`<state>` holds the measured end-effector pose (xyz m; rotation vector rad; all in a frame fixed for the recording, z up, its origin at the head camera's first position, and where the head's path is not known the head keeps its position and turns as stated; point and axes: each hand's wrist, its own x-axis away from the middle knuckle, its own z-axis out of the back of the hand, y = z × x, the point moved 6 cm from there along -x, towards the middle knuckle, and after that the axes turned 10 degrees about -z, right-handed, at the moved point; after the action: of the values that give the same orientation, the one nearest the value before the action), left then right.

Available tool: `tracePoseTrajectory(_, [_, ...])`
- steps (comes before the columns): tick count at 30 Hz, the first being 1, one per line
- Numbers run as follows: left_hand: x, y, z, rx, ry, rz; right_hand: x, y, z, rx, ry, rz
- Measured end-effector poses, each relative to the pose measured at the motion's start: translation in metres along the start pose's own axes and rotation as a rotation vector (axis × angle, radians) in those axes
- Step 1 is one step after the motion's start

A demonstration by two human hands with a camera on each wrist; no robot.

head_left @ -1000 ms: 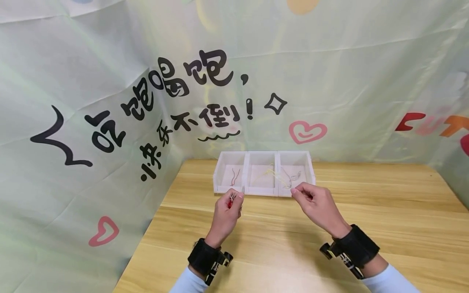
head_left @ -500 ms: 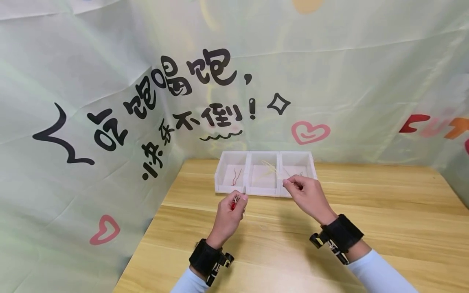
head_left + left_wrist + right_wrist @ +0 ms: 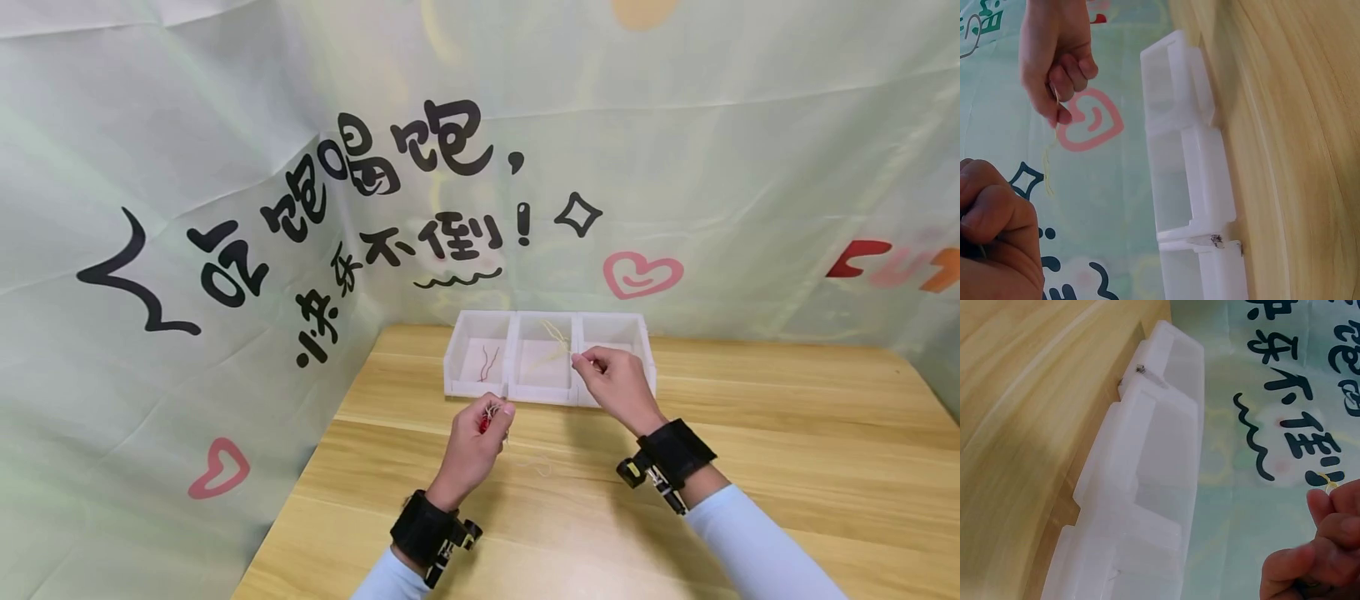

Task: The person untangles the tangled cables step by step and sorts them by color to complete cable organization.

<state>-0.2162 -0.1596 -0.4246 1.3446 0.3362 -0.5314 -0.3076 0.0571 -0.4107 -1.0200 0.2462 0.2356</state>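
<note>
- Right hand (image 3: 618,379) pinches a few thin, pale yellow thread-like strands (image 3: 558,337) between thumb and fingertip, their free ends pointing away from it.
- These strands are in the air, above the row of bins and apart from it; seen from the head, they cross the middle compartment.
- Left hand (image 3: 471,442) is curled round a tangled bundle of red and whitish strands (image 3: 487,417), partly hidden by the fingers, just in front of the bins.
- Three white, open-topped plastic bins (image 3: 542,393) stand side by side on the light wood-grain tabletop (image 3: 787,467).
- Two thin, wavy red strands (image 3: 487,364) lie in the left compartment.
- Faint yellow strands (image 3: 542,361) show in the middle one; the right one is partly behind the right hand.
- Beside the left hand curves a faint whitish strand (image 3: 545,467); whether it hangs or lies on the tabletop, I cannot tell.
- Behind the bins hangs a pale green printed cloth (image 3: 750,200).
</note>
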Motion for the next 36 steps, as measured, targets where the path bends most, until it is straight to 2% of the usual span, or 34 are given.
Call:
tracePoseTrajectory(15, [0.004,-0.001,-0.001,-0.011,-0.027,0.011,-0.023,0.01,-0.023,0.065,-0.021,-0.077])
tracePoseTrajectory(26, [0.005,-0.001,0.0,-0.017,-0.02,0.009,-0.043,0.009,-0.039,0.108,0.018,-0.101])
tracePoseTrajectory(32, [0.005,-0.001,-0.001,-0.019,-0.021,0.02,-0.048,0.007,-0.056,0.161,-0.066,-0.14])
tracePoseTrajectory(36, [0.005,0.0,0.002,-0.02,-0.007,0.022,-0.045,0.002,-0.058,0.14,-0.119,-0.135])
